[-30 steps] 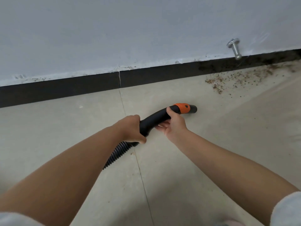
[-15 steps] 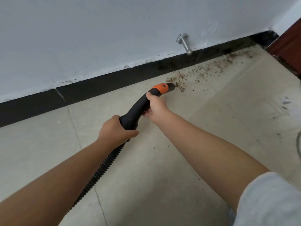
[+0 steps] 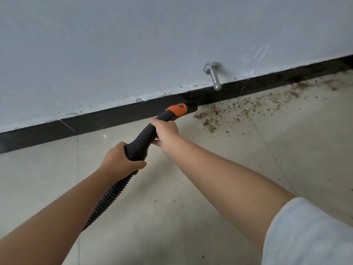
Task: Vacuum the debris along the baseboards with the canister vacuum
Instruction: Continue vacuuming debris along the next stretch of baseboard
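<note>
Gripping black hose handle (image 3: 142,139), orange collar (image 3: 176,110), near debris (image 3: 212,116).

Nozzle (image 3: 192,107) at baseboard (image 3: 107,119); debris (image 3: 238,108) right of it; doorstop (image 3: 213,74) above.

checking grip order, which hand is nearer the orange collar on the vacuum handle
Right. The right hand grips the vacuum handle just behind the orange collar; the left hand holds its rear end, by the ribbed hose.
</note>
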The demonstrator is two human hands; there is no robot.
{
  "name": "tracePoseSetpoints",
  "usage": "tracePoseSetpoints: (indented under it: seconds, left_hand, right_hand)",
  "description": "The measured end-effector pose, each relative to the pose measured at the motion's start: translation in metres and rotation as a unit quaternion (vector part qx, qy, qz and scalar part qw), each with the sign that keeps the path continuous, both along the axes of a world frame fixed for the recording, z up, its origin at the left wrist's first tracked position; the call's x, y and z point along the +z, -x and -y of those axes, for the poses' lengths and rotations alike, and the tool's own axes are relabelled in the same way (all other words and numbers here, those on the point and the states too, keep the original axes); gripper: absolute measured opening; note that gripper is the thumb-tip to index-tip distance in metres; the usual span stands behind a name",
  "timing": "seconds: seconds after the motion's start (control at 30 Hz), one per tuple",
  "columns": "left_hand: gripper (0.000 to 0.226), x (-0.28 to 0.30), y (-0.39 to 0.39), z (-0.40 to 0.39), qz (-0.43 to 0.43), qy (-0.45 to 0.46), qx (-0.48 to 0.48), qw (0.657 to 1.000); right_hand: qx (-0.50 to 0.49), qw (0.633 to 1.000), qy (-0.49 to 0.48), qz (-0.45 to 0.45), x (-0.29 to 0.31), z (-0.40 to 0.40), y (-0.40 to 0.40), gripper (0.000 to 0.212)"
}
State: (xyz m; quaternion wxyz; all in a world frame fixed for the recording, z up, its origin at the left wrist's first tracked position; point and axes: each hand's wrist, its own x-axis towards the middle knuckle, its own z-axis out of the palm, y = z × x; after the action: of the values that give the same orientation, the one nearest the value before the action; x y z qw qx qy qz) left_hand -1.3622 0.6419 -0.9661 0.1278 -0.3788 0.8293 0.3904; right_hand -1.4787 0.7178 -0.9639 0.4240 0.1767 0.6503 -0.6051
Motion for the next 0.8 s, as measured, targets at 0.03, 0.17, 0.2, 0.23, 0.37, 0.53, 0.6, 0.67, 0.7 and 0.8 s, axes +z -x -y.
tracePoseSetpoints:
  seconds: [0.03, 0.17, 0.2, 0.23, 0.37, 0.53, 0.6, 0.67, 0.7, 0.8]
  left_hand:
    - [0.038, 0.0, 0.0, -0.003, 0.006, 0.002, 0.003, 1.0]
    - [0.037, 0.002, -0.002, -0.02, 0.039, 0.01, 0.016, 0.999]
    - [0.036, 0.003, -0.003, -0.022, 0.048, 0.013, 0.016, 0.999]
    - [0.037, 0.004, -0.004, -0.024, 0.057, 0.014, 0.016, 0.998]
    - [0.039, 0.006, -0.003, -0.029, 0.093, 0.018, 0.013, 0.995]
    - [0.041, 0.004, 0.016, -0.038, 0.096, 0.013, 0.008, 0.995]
    - [0.04, 0.002, 0.024, -0.043, 0.09, 0.009, 0.01, 0.996]
    - [0.039, -0.001, 0.029, -0.048, 0.081, 0.012, 0.013, 0.997]
    - [0.038, -0.003, 0.03, -0.05, 0.076, 0.009, 0.016, 0.997]
    - [0.037, -0.01, 0.031, -0.052, 0.062, -0.004, 0.025, 0.998]
  right_hand:
    - [0.009, 1.0, 0.002, 0.007, -0.001, -0.004, 0.001, 0.052]
    - [0.035, 0.998, 0.005, 0.043, -0.01, -0.016, 0.004, 0.053]
    - [0.039, 0.998, 0.008, 0.05, -0.013, -0.017, 0.003, 0.055]
    - [0.042, 0.997, 0.013, 0.056, -0.015, -0.019, 0.003, 0.057]
    - [0.057, 0.996, 0.018, 0.069, -0.02, -0.025, 0.002, 0.059]
    - [0.053, 0.996, 0.025, 0.065, -0.02, -0.032, 0.021, 0.056]
    - [0.052, 0.997, 0.015, 0.06, -0.02, -0.034, 0.03, 0.055]
    - [0.054, 0.997, 0.008, 0.051, -0.021, -0.034, 0.037, 0.053]
    - [0.055, 0.997, 0.004, 0.046, -0.022, -0.034, 0.039, 0.052]
    - [0.05, 0.998, -0.003, 0.04, -0.026, -0.033, 0.042, 0.051]
